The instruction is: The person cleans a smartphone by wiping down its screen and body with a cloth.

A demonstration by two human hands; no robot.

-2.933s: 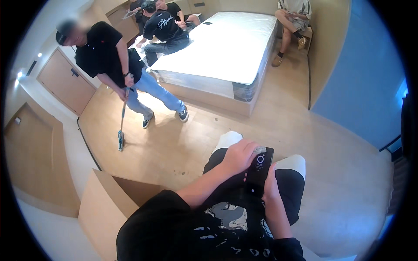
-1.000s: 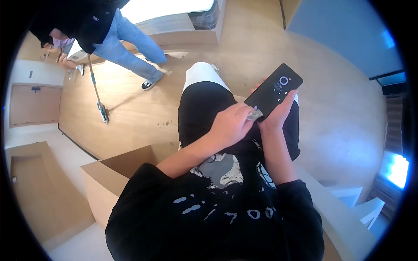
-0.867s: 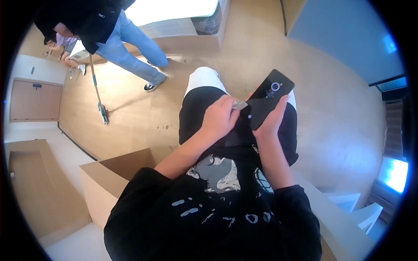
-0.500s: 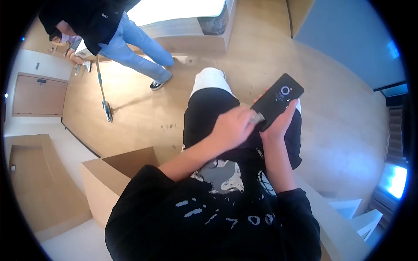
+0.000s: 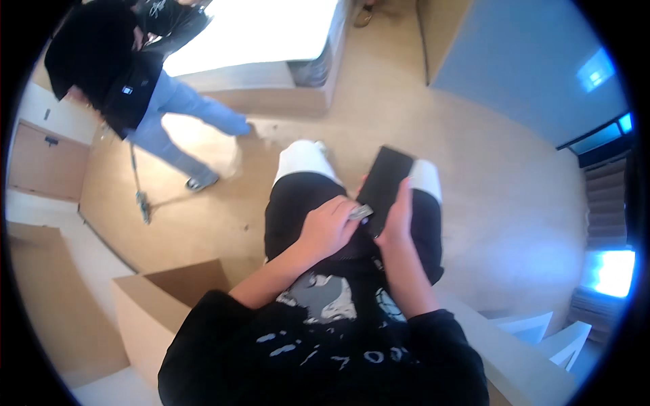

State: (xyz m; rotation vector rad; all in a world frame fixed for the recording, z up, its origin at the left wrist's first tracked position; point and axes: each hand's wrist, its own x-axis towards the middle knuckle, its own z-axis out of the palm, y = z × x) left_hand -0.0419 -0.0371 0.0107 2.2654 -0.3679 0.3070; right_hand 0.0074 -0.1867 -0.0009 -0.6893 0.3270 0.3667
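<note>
The left hand (image 5: pixel 327 227), curled, pinches a small grey wad (image 5: pixel 361 212) against the near end of a black phone (image 5: pixel 386 172). The right hand (image 5: pixel 399 211) cups that phone over the lap (image 5: pixel 301 199). Farther off, a person (image 5: pixel 166 139) stands by a mop (image 5: pixel 141 203), then a mattress (image 5: pixel 264 34).

A pale wood-toned floor (image 5: pixel 501 203) spans the scene; on its left a mop head (image 5: pixel 143 208) rests, with a standing person's shoe (image 5: pixel 201 183) just to the right. Farther off, a light-brown bed base (image 5: pixel 271 101) stands on the floor, carrying a white mattress (image 5: pixel 264 37) with a grey near right corner
</note>
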